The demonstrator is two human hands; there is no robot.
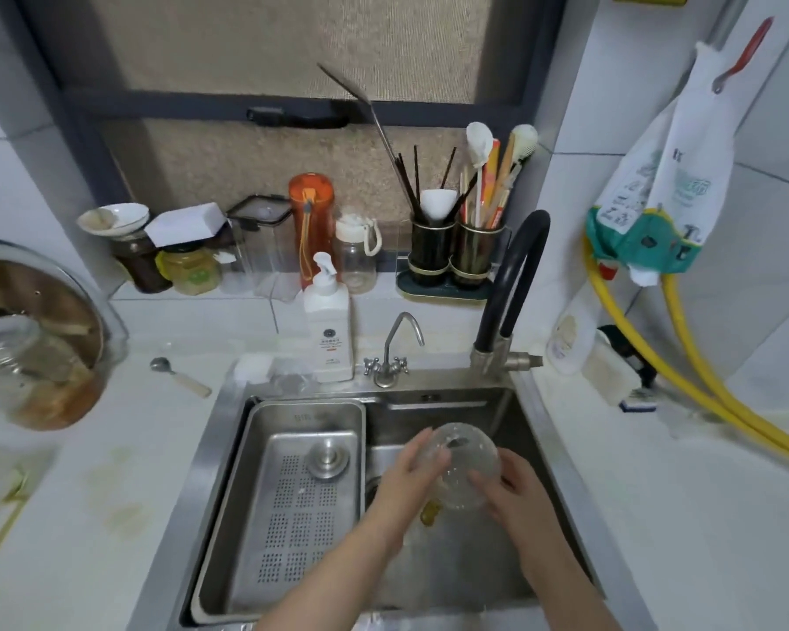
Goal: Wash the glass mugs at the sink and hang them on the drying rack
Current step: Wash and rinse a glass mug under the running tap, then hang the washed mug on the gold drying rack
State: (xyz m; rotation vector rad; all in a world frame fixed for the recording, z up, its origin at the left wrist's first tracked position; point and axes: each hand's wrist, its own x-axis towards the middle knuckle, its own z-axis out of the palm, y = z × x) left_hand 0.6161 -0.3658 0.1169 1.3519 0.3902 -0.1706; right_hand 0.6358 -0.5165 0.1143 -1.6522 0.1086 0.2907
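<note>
Mug (465,466) sits between both hands over the right basin of the sink (561,453), below the black faucet (515,275), so any water drains straight down; I can't tell if water is running. Going big to small from here.

Table (657,516) wraps the sink on both sides, white, cluttered along the back wall. Sink holds a perforated steel tray (292,507) in the left half, likely parked there as a draining spot, with a round plug (328,458) resting on it. Soap bottle (328,330) stands just behind the rim, within easy reach for washing.

I see my left hand (411,475) cupping the mug's left side, fingers curled onto the glass, probably to steady or turn it. My right hand (513,489) grips the lower right side, fingers wrapped round it. Mug is tilted, mouth pointing up and away, which I judge suits rubbing or rinsing. Handle not visible, glass too blurred.

Something small and amber (430,516) lies under the mug; can't identify it.

I judge this as mid-wash. No drying rack in view that I can pick out.
</note>
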